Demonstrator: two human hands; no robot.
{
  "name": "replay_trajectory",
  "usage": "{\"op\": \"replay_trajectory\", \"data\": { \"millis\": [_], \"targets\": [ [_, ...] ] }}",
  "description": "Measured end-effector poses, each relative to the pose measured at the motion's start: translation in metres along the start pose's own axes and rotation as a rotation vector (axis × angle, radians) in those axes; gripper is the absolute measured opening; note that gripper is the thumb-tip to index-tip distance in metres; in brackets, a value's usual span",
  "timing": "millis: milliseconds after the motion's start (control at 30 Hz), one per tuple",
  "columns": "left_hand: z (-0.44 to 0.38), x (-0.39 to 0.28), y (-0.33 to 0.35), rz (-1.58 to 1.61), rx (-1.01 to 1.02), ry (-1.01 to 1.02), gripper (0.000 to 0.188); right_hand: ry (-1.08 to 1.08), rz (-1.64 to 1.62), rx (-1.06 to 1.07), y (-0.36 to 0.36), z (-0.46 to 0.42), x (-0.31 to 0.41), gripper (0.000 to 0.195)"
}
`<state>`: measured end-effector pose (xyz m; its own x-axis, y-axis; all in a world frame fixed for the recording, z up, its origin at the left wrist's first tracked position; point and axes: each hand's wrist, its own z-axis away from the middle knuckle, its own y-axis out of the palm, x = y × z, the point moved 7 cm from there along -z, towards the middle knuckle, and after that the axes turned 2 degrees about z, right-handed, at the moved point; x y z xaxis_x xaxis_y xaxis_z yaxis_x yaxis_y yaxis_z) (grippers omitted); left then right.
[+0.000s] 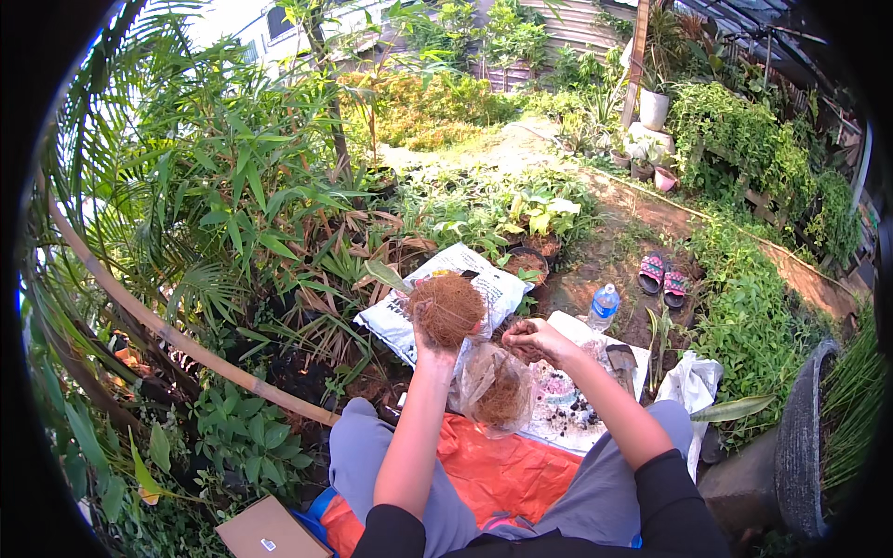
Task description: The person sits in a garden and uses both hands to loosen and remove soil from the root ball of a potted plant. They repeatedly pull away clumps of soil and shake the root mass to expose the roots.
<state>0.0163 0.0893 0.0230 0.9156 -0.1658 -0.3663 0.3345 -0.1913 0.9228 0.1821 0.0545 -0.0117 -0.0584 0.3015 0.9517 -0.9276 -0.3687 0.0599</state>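
Note:
My left hand [432, 349] holds up a round ball of brown coconut fibre [452, 307], its palm and fingers around the near side. A green, pale-edged leaf [386, 275] shows at the ball's upper left; whether it grows from the ball I cannot tell. To the right of the ball, my right hand [536, 342] is raised with its fingertips drawn together. Any thin strand between them is too fine to make out. Below both hands, a clear plastic bag [497, 390] contains loose coconut fibre [504, 403].
Beneath the ball lies a white printed sack [513, 286]. Dark crumbs lie on a white sheet [558, 436] beside an orange tarp [488, 460]. Beyond stand a water bottle [604, 307], patterned sandals [663, 280] and potted plants [527, 265]. A cardboard box [268, 533] is lower left.

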Motion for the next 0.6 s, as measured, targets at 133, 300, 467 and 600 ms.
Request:
{"op": "replay_trajectory", "data": {
  "millis": [133,300,467,600],
  "targets": [
    [0.001,0.001,0.001,0.026,-0.033,0.024,0.063,-0.212,-0.044,-0.197,-0.003,-0.008,-0.004,0.018],
    [0.0,0.001,0.003,0.106,0.005,-0.003,0.062,-0.279,-0.244,-0.357,-0.001,-0.007,-0.007,0.015],
    [-0.006,-0.001,-0.004,0.227,0.056,-0.033,0.056,-0.233,-0.25,-0.307,0.007,-0.012,-0.012,0.015],
    [-0.006,0.005,0.003,0.281,0.072,-0.07,0.049,-0.435,0.06,-0.473,0.004,-0.013,-0.009,0.013]
  ]
}}
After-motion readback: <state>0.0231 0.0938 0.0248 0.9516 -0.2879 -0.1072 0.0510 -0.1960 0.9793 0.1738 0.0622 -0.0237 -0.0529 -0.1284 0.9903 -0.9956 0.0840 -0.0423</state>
